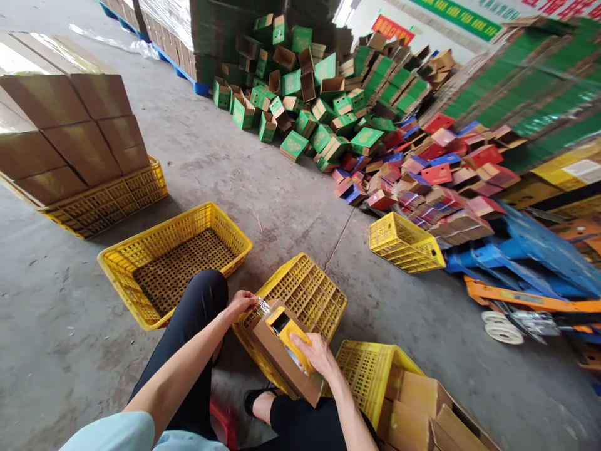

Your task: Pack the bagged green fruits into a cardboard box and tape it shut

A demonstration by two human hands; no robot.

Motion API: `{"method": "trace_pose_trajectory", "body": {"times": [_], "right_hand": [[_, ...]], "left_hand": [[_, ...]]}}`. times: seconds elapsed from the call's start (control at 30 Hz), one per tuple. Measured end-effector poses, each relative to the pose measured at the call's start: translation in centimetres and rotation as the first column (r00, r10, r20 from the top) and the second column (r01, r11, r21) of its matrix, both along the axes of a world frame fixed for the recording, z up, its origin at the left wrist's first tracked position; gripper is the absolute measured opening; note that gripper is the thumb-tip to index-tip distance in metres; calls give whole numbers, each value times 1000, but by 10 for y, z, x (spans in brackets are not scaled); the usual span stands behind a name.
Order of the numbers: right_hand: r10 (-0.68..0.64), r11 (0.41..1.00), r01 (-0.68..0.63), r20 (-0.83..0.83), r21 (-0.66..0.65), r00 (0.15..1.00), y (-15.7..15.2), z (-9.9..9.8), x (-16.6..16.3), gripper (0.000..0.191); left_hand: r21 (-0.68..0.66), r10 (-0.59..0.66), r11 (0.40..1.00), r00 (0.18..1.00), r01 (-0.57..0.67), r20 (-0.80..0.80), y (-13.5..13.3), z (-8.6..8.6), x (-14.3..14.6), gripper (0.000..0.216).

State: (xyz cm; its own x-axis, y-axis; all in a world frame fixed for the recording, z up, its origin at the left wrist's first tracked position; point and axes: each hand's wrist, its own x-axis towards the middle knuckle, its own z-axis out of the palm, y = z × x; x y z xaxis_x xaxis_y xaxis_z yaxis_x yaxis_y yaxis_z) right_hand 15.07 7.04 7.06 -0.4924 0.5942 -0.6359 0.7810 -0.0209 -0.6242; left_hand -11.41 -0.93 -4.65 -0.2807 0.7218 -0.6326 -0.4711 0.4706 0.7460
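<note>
A small brown cardboard box (277,357) rests on an upturned yellow crate (310,291) between my knees. My right hand (315,352) is closed around a yellow tape dispenser (292,335) pressed onto the box's top. My left hand (241,302) pinches the clear tape end (263,307) at the box's far edge. Both forearms reach in from the bottom of the view.
An empty yellow basket (173,266) stands to my left, another yellow crate (370,369) with brown cartons (422,407) at right. Piles of green boxes (319,94) and red boxes (422,181) lie ahead. Stacked brown cartons (70,125) sit at far left. Blue pallets (530,250) lie at right.
</note>
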Motion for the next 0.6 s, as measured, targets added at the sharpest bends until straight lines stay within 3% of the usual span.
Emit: {"method": "trace_pose_trajectory", "body": {"times": [0.33, 0.5, 0.6], "right_hand": [[-6, 993, 10, -34, 118, 999, -11, 4, 1, 54], [79, 940, -51, -68, 336, 995, -11, -1, 6, 58], [92, 917, -60, -62, 395, 994, -12, -5, 10, 57]], "left_hand": [[-2, 1, 1000, 999, -1, -52, 0, -23, 31, 48], [43, 20, 999, 978, -12, -210, -2, -28, 47, 32], [64, 5, 998, 954, 15, -300, -4, -31, 54, 24]]}}
